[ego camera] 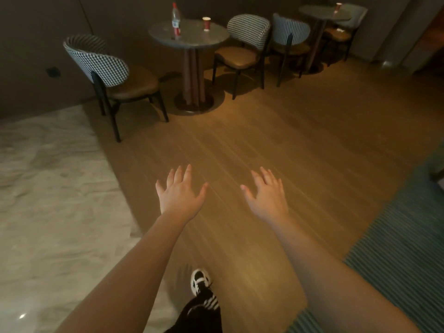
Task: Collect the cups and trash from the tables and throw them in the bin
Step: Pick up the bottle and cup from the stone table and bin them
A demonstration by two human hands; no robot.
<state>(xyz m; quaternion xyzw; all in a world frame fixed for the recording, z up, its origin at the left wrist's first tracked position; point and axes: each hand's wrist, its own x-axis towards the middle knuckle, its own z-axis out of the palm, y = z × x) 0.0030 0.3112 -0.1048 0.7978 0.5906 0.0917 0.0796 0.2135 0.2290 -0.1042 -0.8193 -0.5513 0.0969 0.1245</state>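
Hands were both extended forward, palms down over the wooden floor (pixel 276 131): the left hand (pixel 180 194) and the right hand (pixel 268 197) had fingers spread and straight, each grasping nothing and touching nothing. One shoe (pixel 199 280) showed below them. Ahead and well apart stood the near round surface (pixel 192 36), lying slightly left of the midline, so the left hand appeared marginally nearer to it. On it stood an upright plastic bottle (pixel 176 21) at the left and an upright red paper cup (pixel 206 23) to its right, apart from each other. Farther right, a second surface (pixel 322 13) carried another red cup (pixel 338 7). No bin was visible.
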